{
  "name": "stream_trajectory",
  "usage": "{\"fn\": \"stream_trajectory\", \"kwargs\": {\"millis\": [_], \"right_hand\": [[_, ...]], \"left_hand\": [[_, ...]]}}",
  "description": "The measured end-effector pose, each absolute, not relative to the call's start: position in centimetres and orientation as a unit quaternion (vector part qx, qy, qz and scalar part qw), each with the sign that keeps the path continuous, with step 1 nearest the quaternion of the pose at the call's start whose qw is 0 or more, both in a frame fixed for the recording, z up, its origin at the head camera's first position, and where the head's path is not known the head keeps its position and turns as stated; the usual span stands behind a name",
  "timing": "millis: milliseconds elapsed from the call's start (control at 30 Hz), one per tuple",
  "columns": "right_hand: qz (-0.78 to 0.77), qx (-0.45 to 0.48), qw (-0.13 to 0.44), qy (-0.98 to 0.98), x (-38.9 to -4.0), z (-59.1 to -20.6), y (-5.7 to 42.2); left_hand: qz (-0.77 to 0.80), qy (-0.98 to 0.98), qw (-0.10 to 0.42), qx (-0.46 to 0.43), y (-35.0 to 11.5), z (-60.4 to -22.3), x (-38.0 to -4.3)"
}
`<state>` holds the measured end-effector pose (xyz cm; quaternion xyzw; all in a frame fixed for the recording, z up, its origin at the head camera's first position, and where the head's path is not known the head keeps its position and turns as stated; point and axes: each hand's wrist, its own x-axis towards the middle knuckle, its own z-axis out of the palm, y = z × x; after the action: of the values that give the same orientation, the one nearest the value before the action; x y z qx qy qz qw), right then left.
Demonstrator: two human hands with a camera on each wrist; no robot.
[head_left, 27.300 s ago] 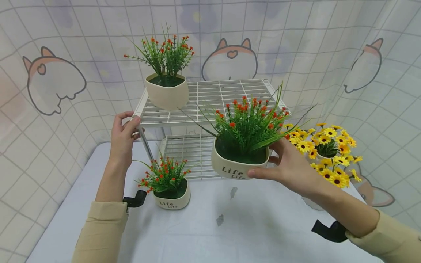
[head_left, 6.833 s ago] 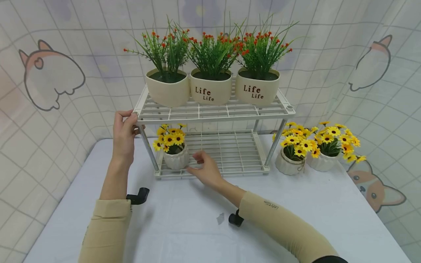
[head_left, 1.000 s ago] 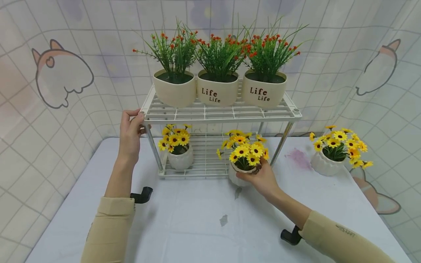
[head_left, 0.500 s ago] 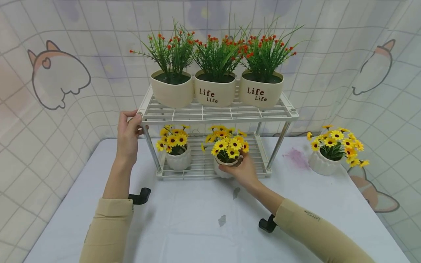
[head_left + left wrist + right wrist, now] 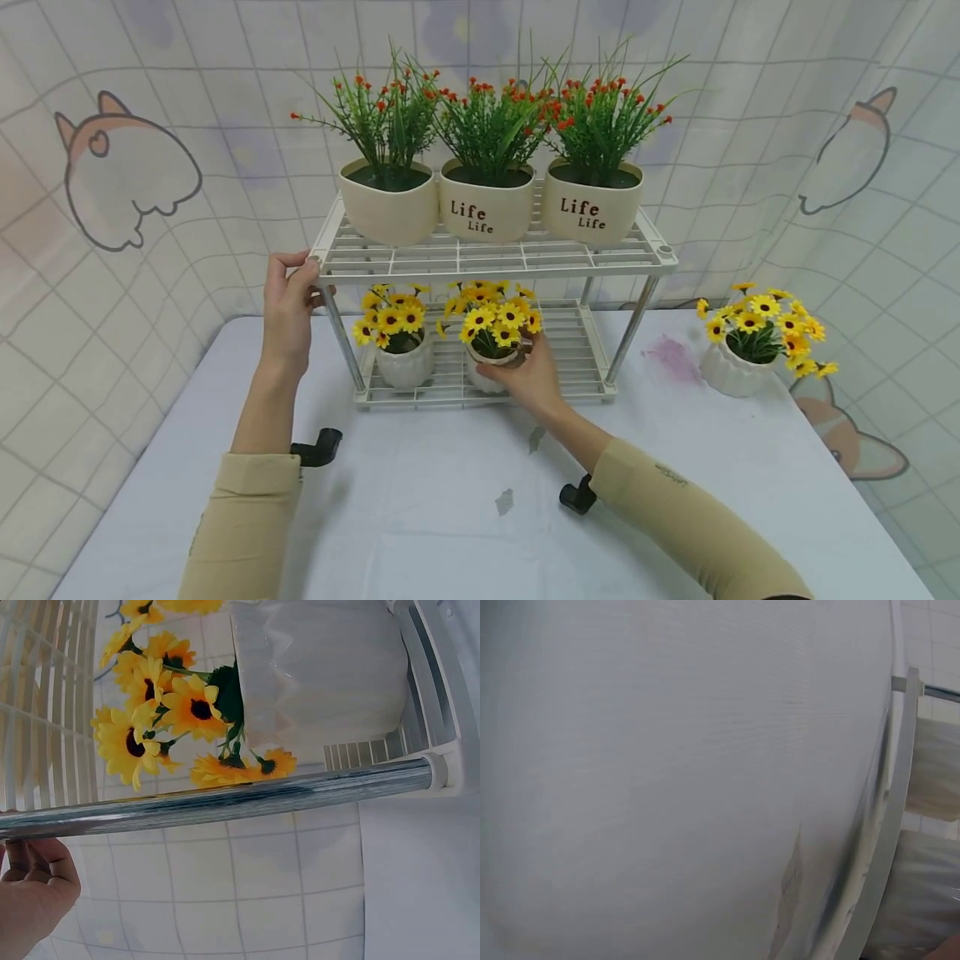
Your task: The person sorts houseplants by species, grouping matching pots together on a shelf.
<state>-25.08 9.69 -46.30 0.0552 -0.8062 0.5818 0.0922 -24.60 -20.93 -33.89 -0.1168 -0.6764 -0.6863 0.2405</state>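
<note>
My left hand (image 5: 288, 321) grips the front left corner of a white two-tier wire rack (image 5: 495, 271), also seen in the left wrist view beside the metal post (image 5: 225, 806). My right hand (image 5: 536, 379) holds a potted yellow daisy plant (image 5: 495, 321) by its white pot, upright at the middle of the lower shelf. Its pot (image 5: 911, 900) shows at the edge of the right wrist view. Left of it on that shelf stands another daisy pot (image 5: 405, 364), a small gap between them. My right fingers partly hide the held pot.
Three cream pots with red-flowered plants (image 5: 491, 204) line the top shelf. A third daisy pot (image 5: 738, 371) stands on the white-covered table (image 5: 420, 517), right of the rack. A patterned curtain (image 5: 247, 167) hangs behind and at both sides.
The right hand has carried the daisy pot leftward from the lower shelf's right front to its middle. The left hand keeps its grip. Much earlier, only one red-flowered pot stood on the top shelf.
</note>
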Motion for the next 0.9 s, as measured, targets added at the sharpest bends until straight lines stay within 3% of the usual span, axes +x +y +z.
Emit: {"fn": "stream_trajectory", "kwargs": {"millis": [567, 900], "right_hand": [[0.582, 0.048, 0.109, -0.805, -26.4, -46.4, 7.6], [0.575, 0.061, 0.053, -0.814, -24.9, -45.5, 9.3]], "left_hand": [[-0.686, -0.679, 0.239, -0.106, -20.8, -33.9, -24.6], [-0.691, -0.672, 0.243, -0.111, -20.7, -34.0, -24.7]]}}
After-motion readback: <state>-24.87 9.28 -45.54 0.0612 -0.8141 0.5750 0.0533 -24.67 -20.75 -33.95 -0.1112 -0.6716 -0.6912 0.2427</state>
